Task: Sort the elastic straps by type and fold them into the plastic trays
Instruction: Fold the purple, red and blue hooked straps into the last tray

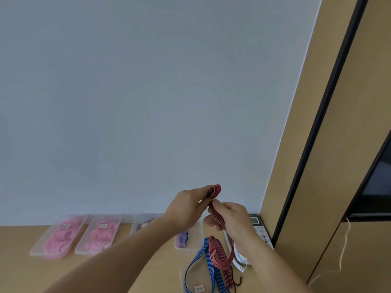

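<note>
At the very bottom, close to the person, sits a clear near tray with a small white label. A long blue strap lies in a loop over this tray and on the table.

Far on the left, by the wall, is the first tray. It is full of pink straps. Just beside it is the second tray, and it holds pink things too. Each one has a little label on top. Next comes the third tray. The left arm hides most of it, so only a bit of dark strap shows inside. The fourth tray stands right of the arm, with one folded blue and red strap inside.

Both hands are up above the table, close together. The left hand pinches the folded top of a red strap. The fold sticks up over the fingers. The right hand is just below it, and its fingers curl around the same red strap. The rest of the strap hangs down from that hand, and its end rests on the table next to the blue strap. A black hook lies near there.

A white phone stands in the corner by the wall. On the right is a tall brown cupboard, and a thin string hangs on it.
</note>
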### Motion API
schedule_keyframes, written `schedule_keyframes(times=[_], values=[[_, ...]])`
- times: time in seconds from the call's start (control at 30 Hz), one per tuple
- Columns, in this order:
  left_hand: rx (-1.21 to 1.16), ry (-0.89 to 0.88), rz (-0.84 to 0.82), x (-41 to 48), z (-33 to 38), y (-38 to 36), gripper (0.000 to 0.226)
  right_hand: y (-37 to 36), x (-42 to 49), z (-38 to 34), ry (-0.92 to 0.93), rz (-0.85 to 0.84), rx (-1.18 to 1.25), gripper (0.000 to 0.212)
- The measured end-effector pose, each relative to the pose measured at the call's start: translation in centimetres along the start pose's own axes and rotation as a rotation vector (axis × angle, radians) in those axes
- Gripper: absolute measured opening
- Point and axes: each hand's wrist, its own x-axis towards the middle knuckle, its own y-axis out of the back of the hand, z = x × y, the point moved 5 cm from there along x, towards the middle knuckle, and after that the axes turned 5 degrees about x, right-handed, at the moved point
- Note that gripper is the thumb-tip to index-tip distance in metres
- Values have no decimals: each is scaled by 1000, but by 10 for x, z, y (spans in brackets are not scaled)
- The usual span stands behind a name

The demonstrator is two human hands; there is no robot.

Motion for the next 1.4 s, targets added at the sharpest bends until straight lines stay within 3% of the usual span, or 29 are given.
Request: schedule_keyframes(times=[0.1, 0.23, 0.33, 0.4, 0.47, 0.53, 0.63, 0.83, 0.97, 1.2, 1.4], values=[[202, -180, 49, -3, -6, -1, 36, 1, 1, -1, -18, -1, 61, 38], [358, -322, 56, -4, -10, -5, 73, -4, 0, 1, -43, -67, 222, 63], [304, -341, 77, -2, -17, 0, 72, -7, -1, -1, 22, -77, 187, 54], [79, -217, 87, 0, -14, 7, 67, -8, -1, -2, 63, -78, 220, 44], [-408, 129, 10, 0, -12, 10, 64, -8, 0, -6, 118, -75, 254, 35], [-834, 396, -119, 1, -5, 7, 46, -6, 0, -9, 168, -52, 203, 26], [-916, 399, -270, 3, 7, 5, 47, -4, -1, -11, 218, -34, 68, 19], [-925, 460, -124, 1, -1, 7, 29, 0, -1, -10, 113, -13, 7, 15], [-730, 468, 37, 5, -3, 10, 21, 3, -5, -5, 66, -34, -5, 20], [-345, 226, 161, 6, 8, 8, 23, 2, -6, -8, -45, 35, 91, 51], [71, -104, 109, 4, 13, 7, 32, 0, -6, -7, -77, -84, 190, 88]])
